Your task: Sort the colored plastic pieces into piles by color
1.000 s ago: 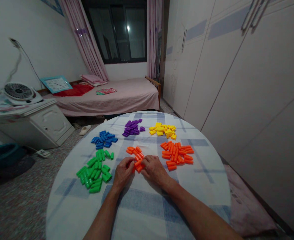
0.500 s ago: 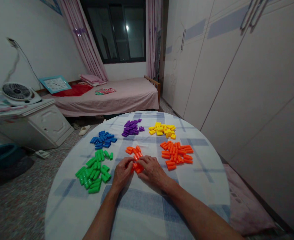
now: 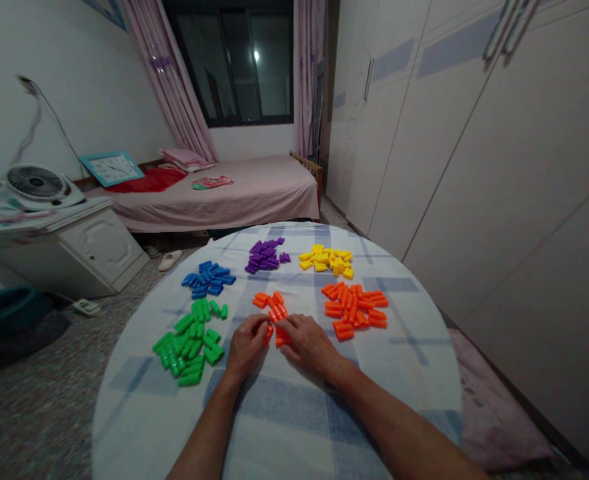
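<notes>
Between my hands on the round table lies a small group of orange plastic tube-shaped pieces point(image 3: 277, 308), some joined side by side. My left hand point(image 3: 247, 345) is closed, with its thumb and fingertips on an orange piece at the group's left side. Curled over the nearer end of the group, my right hand point(image 3: 308, 341) grips orange pieces and partly hides them. A larger pile of orange pieces point(image 3: 354, 308) lies to the right of my right hand. Left of my left hand is a pile of green pieces point(image 3: 190, 343).
Farther back on the tablecloth point(image 3: 294, 427) are piles of blue pieces point(image 3: 208, 279), purple pieces point(image 3: 265, 256) and yellow pieces point(image 3: 327, 259). Beyond the table stands a bed point(image 3: 254, 193). A wardrobe point(image 3: 454, 167) lines the right side; a fan point(image 3: 37, 183) sits on a cabinet at left.
A gap now shows between the orange piece at my left fingertips and those under my right hand. Both hands otherwise stay nearly in place, and the piles look the same.
</notes>
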Demonstrator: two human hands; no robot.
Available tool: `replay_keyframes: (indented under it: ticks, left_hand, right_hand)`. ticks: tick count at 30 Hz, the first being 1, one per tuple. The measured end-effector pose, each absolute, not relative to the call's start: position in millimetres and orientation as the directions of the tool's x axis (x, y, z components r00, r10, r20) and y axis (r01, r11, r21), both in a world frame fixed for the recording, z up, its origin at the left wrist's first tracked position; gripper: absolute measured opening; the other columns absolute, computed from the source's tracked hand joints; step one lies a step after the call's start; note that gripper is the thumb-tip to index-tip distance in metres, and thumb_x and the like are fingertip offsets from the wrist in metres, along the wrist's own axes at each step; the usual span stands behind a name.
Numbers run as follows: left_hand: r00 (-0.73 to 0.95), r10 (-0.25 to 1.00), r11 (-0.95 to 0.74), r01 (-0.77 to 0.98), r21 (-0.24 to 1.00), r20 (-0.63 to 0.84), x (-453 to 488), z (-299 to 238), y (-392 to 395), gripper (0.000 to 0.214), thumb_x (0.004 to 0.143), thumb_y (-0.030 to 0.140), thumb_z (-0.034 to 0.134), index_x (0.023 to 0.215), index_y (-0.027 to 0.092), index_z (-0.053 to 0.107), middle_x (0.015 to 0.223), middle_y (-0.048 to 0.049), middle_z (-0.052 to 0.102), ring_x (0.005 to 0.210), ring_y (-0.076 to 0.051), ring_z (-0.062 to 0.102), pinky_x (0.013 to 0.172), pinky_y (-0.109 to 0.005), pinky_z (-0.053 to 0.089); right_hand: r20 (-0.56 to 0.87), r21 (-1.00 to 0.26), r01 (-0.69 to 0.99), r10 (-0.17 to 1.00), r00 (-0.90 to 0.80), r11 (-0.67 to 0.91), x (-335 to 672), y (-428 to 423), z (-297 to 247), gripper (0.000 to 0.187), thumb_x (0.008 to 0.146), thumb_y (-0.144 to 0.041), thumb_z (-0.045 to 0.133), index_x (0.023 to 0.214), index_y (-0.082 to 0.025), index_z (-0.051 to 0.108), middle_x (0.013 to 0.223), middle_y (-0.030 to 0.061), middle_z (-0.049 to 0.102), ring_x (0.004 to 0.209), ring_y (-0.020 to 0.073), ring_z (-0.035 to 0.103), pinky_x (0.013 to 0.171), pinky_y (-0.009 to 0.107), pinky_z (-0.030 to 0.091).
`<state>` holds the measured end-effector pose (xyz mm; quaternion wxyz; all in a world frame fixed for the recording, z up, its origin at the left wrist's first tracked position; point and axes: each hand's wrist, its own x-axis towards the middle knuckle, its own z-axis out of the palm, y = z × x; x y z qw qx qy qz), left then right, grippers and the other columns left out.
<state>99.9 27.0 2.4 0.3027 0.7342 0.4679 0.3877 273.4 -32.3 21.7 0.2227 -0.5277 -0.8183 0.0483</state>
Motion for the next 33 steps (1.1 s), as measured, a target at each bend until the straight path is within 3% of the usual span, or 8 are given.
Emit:
replay_keyframes:
  ticks: [10,18,23,28,33]
  left_hand:
    - [0.289,0.913,-0.393,0.439,0.808,0.288,100,5,26,0.025,0.083,0.029,0.045,0.092,0.019,0.066,0.093,-0.0049,0.069,0.088,-0.018,0.063,0.082,-0.03,0.047]
    - [0.27,0.919,-0.384,0.44,0.812,0.288,101,1,27,0.024,0.082,0.028,0.047,0.091,0.018,0.067,0.092,-0.0046,0.069,0.087,-0.018,0.063,0.081,-0.029,0.046]
    - [0.27,0.922,-0.377,0.452,0.808,0.278,100,-2,29,0.024,0.082,0.028,0.046,0.091,0.018,0.067,0.092,-0.0047,0.069,0.088,-0.018,0.062,0.083,-0.029,0.045]
    - [0.266,0.924,-0.37,0.446,0.815,0.274,100,-2,29,0.025,0.082,0.029,0.047,0.093,0.018,0.067,0.093,-0.0048,0.069,0.089,-0.018,0.062,0.083,-0.029,0.046]
    - [0.264,0.926,-0.364,0.448,0.817,0.268,100,-1,28,0.026,0.083,0.029,0.046,0.093,0.017,0.067,0.095,-0.0055,0.069,0.09,-0.018,0.062,0.084,-0.03,0.046]
  right_hand:
    - [0.308,-0.328,0.875,0.916,-0.259,0.357,282,-34,29,0.037,0.083,-0.024,0.056,0.119,-0.024,0.05,0.102,0.004,0.055,0.086,0.0158,0.054,0.074,0.026,0.042]
    - [0.439,-0.308,0.945,0.898,0.038,0.111,333,-29,34,0.033,0.086,-0.025,0.051,0.118,-0.017,0.05,0.106,0.0094,0.056,0.097,0.0213,0.053,0.084,0.031,0.041]
    - [0.443,-0.252,0.967,0.885,0.145,-0.032,350,-25,30,0.026,0.086,-0.03,0.051,0.108,-0.017,0.056,0.103,0.0093,0.057,0.098,0.0228,0.05,0.087,0.033,0.038]
    - [0.441,-0.199,0.979,0.888,0.132,-0.047,346,-27,30,0.026,0.084,-0.026,0.053,0.109,-0.018,0.056,0.104,0.0089,0.057,0.096,0.0233,0.049,0.085,0.035,0.037]
    - [0.494,-0.258,0.964,0.866,0.075,0.064,340,-28,32,0.028,0.084,-0.022,0.052,0.112,-0.017,0.056,0.11,0.0104,0.056,0.102,0.0245,0.048,0.089,0.037,0.038]
